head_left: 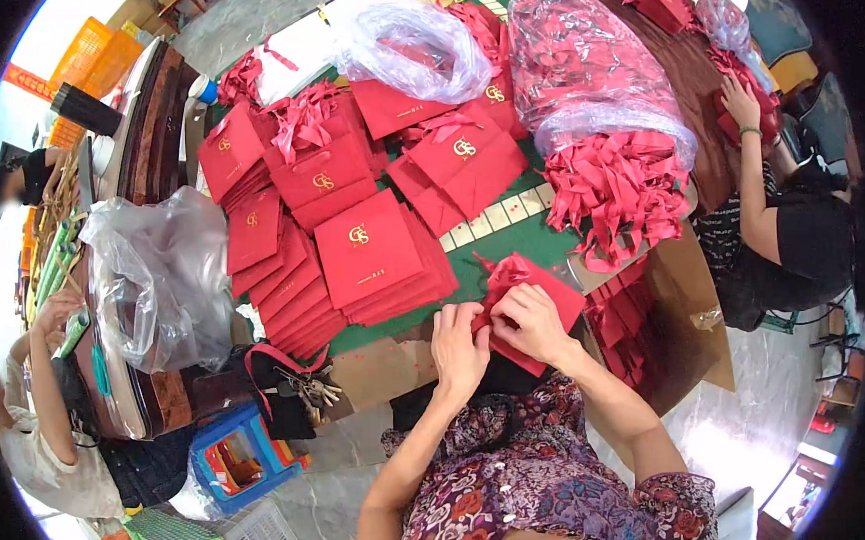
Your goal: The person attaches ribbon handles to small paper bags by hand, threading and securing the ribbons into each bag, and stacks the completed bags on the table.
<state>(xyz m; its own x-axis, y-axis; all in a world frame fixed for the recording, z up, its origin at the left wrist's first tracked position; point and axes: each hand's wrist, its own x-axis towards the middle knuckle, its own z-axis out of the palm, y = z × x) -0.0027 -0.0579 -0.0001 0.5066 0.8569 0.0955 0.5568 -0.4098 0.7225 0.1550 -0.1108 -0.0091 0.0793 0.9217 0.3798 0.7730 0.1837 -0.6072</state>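
Observation:
A red paper bag (555,301) with a ribbon at its top lies at the table's front edge, under both hands. My left hand (461,344) has its fingers bent and pressed together at the bag's left side. My right hand (529,322) pinches at the bag's upper part beside it; what lies between the fingertips is too small to tell. Just left of the hands is a stack of flat red bags (369,249) with gold print. Behind it are more red bags (464,158), some with pink ribbons.
A clear sack of ribboned red bags (588,70) lies at the back right. An open cardboard box (685,298) holds red bags at the right. Crumpled clear plastic (158,282) and keys (310,391) are at the left. Co-workers sit on both sides.

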